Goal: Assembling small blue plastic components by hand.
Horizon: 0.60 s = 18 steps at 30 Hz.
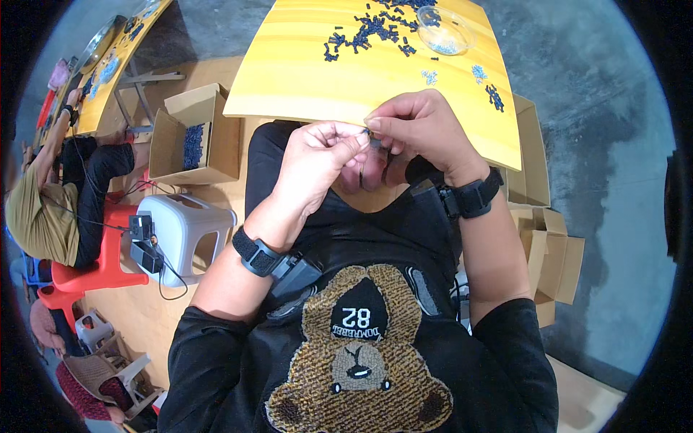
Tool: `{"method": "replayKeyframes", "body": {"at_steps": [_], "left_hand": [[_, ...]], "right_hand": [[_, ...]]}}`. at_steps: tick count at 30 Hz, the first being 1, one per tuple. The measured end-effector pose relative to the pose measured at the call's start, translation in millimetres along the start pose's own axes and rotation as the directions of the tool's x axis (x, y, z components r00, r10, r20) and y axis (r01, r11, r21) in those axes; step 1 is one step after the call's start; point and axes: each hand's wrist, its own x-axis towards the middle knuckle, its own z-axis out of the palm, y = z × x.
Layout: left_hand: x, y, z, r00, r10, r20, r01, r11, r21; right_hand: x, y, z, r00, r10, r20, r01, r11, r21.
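Left hand [317, 155], right hand [419, 126] pinch tiny dark part [369, 133] (mostly hidden).

Near half of the yellow worktop [303, 72] lies bare, open room from its front edge up to the pile of dark small parts [368, 32]. Far right, the clear bowl [446, 30] and scattered bits [494, 97] crowd that corner. Off the left edge, an open cardboard box [191, 137] and a grey stool [184, 231] block the floor.

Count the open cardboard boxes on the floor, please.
3: one box left of the yellow table, one right of it, one nearer; others may be hidden.
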Motion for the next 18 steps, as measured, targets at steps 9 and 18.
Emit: {"method": "replayKeyframes", "body": {"at_steps": [9, 18], "left_hand": [[0.6, -1.0, -0.8, 0.999, 0.027, -0.038, -0.027, 1.0, 0.012], [4.9, 1.1, -6.3, 1.0, -0.018, -0.025, 0.017, 0.999, -0.041]], "right_hand": [[0.7, 0.5, 7.6, 1.0, 0.02, -0.023, -0.019, 1.0, 0.022], [0.8, 9.2, 17.7, 0.998, -0.036, -0.057, 0.035, 0.999, -0.03]]}}
